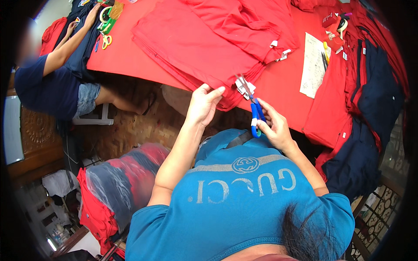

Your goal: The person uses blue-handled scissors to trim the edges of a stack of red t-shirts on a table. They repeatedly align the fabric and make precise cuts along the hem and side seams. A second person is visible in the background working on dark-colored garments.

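Note:
My right hand (275, 127) is closed on a pair of scissors (256, 114) with blue handles. The blades point up and away, spread apart, over a white label (244, 88) at the near corner of a red garment (196, 52). Just left of that label, my left hand (203, 106) is raised at the garment's near edge. Its thumb stretches out over the red cloth, apart from the loosely curled fingers. Several layers of red cloth lie stacked there, the near corner hanging over the table edge. More white tags (283, 55) stick out farther back.
The table (117, 48) is covered in red. Yellow-handled scissors (106, 41) and a tape dispenser (106, 21) lie far left, where another person (52, 91) works. A marked paper (311, 65) and navy garments (379, 82) lie right. A wrapped bundle (124, 176) stands lower left.

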`<state>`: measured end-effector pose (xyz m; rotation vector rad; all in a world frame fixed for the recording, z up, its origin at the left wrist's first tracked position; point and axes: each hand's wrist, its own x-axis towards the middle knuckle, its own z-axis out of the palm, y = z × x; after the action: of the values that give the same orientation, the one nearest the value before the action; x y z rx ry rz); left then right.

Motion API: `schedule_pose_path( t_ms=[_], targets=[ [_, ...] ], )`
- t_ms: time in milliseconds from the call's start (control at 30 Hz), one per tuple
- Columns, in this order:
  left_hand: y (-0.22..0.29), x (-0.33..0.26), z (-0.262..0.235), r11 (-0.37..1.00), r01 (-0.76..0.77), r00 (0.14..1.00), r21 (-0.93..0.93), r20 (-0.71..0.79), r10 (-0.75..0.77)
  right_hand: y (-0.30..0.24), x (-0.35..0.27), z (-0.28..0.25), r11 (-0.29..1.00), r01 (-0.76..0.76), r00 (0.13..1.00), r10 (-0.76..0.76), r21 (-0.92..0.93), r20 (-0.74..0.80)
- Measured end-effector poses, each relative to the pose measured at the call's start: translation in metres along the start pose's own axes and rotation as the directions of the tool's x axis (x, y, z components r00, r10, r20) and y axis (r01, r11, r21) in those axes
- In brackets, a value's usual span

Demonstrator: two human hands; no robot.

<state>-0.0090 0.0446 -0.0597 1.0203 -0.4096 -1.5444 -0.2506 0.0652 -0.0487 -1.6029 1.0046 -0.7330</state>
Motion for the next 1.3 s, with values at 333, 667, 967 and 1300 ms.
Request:
schedule_pose_path(
  t_ms=[333, 667, 967, 1300],
  targets=[
    [0.025, 0.003, 0.014, 0.993, -0.119, 0.993, -0.006, -0.011, 0.119, 0.012, 0.014, 0.011, 0.924, 0.137, 0.99, -0.141, -0.356, 0.016],
    [0.025, -0.001, 0.016, 0.992, -0.119, 0.993, -0.046, -0.012, 0.119, 0.001, 0.029, 0.016, 0.955, 0.14, 0.99, -0.134, -0.26, 0.043],
    [0.024, 0.002, 0.012, 0.991, -0.123, 0.992, -0.049, 0.01, 0.123, -0.006, 0.024, 0.015, 0.951, 0.112, 0.994, -0.105, -0.29, 0.039],
    [0.02, 0.002, 0.013, 0.99, -0.137, 0.991, -0.04, -0.016, 0.136, -0.002, 0.03, 0.016, 0.919, 0.228, 0.972, -0.233, -0.321, 0.021]
  ],
)
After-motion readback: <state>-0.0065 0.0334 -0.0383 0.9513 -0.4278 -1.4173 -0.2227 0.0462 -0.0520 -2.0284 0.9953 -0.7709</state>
